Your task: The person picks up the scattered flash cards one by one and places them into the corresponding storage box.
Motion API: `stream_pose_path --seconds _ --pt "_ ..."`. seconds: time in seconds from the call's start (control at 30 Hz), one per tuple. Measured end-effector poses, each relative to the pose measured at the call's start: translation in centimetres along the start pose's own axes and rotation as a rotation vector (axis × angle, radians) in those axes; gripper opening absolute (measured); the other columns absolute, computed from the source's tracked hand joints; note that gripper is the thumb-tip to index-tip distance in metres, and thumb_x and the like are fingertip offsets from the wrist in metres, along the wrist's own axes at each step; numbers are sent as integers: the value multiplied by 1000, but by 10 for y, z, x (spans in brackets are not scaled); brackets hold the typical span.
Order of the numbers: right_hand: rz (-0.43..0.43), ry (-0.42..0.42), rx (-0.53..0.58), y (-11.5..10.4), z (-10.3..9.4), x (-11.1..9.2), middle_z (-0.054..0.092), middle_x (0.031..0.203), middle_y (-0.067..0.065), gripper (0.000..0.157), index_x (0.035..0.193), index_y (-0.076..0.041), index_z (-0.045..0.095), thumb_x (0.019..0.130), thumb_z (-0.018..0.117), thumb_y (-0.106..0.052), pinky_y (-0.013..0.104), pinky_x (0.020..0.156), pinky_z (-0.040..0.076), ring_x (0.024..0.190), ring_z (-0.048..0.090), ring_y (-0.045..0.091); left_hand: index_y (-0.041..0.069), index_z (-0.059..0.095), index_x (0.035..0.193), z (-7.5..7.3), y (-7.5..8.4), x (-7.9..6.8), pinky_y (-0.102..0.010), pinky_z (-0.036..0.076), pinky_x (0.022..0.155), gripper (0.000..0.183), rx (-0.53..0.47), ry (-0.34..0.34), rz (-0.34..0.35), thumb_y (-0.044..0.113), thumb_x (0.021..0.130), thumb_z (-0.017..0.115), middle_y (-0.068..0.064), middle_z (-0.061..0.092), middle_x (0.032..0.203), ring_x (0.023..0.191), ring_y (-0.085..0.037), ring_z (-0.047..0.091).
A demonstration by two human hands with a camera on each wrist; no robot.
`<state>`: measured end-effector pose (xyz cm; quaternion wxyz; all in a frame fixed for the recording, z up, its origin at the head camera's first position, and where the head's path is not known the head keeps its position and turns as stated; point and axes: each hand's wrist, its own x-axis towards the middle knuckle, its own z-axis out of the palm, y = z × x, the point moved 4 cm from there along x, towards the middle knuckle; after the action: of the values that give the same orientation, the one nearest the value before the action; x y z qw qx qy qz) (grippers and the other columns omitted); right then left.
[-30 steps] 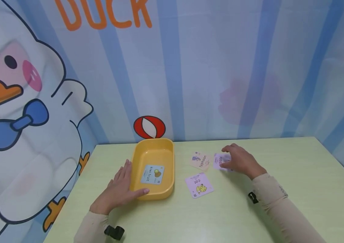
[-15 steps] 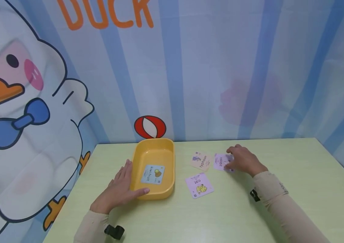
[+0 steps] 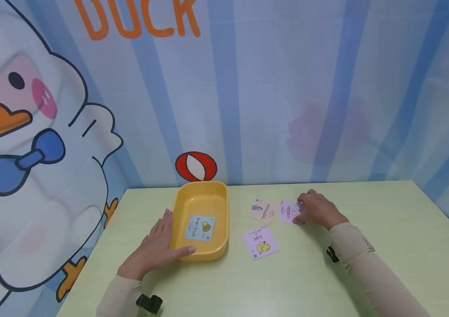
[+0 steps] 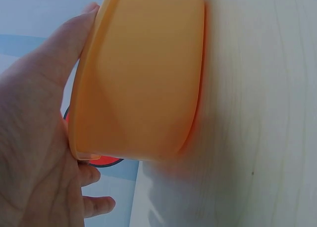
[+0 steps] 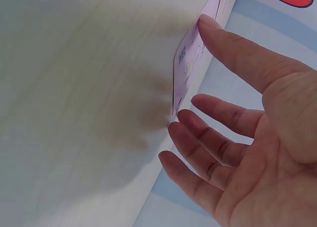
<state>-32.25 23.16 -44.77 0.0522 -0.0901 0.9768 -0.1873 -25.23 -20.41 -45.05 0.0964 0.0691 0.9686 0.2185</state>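
Touching the rabbit card (image 3: 289, 211) with its thumb (image 5: 225, 41), the right hand (image 3: 319, 210) reaches over the card's right end on the worktop (image 3: 272, 286). Its grip is wide: the right wrist view shows a gap between the thumb and the bent fingers (image 5: 195, 145), which sit near the card's edge. Whether any of these fingertips touches the card, I cannot tell. The printed word on the rabbit card faces up just left of the grip.

Farther left of this grip, just beyond the rabbit card, lies the typhoon card (image 3: 261, 210), pale pink and set at an angle. The cat card (image 3: 261, 243) lies to the left of the same grip and nearer the person, apart from the other two, its word upside down in the head view.

Well to the left, the left hand (image 3: 153, 246) rests against a yellow tray (image 3: 196, 200). Its grip is wide too, the fingers extended along the tray's left side and the thumb on the near rim. Inside the tray, to the right of that grip, a blue kiwi fruit card (image 3: 199, 227) lies face up. Behind both hands hangs a blue striped backdrop (image 3: 272, 88), a red-and-white ball printed just above the tray's far end.
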Motion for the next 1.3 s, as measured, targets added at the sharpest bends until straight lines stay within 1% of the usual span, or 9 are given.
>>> stream_pose_path --seconds 0.17,0.33,0.57,0.77,1.03,1.3 --pt "20 -19 -10 1 1 2 59 114 20 58 121 5 65 79 88 -27 54 90 51 96 54 33 7 -5 163 1 0 0 -78 14 113 132 2 -3 1 78 77 66 -17 -5 171 155 -46 4" --pt "48 -45 -12 2 2 6 57 115 20 60 122 5 63 78 89 -26 52 89 50 98 52 34 7 -5 163 1 0 1 -77 15 114 132 7 -4 -2 78 77 66 -16 -5 171 155 -45 4" --pt "44 -62 -38 4 3 10 57 114 21 61 121 5 62 78 90 -28 52 86 50 96 53 35 5 -4 163 1 -1 1 -75 16 115 133 4 3 2 78 77 67 -16 -4 171 155 -45 5" --pt "54 -62 -41 3 5 11 57 111 19 59 120 4 62 78 90 -28 50 84 50 94 52 33 4 -4 162 1 -1 -1 -75 17 115 132 7 4 8 77 78 66 -17 -3 171 155 -46 5" --pt "62 -56 -41 -3 2 8 56 111 18 56 118 3 62 78 90 -26 49 84 49 95 52 33 4 -6 162 1 -1 -1 -75 18 114 132 16 4 8 77 78 66 -18 -3 171 155 -46 6" --pt "51 -56 -39 -3 1 8 56 109 18 55 116 3 61 78 90 -25 50 83 48 94 51 33 4 -5 162 0 0 0 -76 17 114 131 11 6 13 76 79 66 -18 -2 171 154 -46 6"
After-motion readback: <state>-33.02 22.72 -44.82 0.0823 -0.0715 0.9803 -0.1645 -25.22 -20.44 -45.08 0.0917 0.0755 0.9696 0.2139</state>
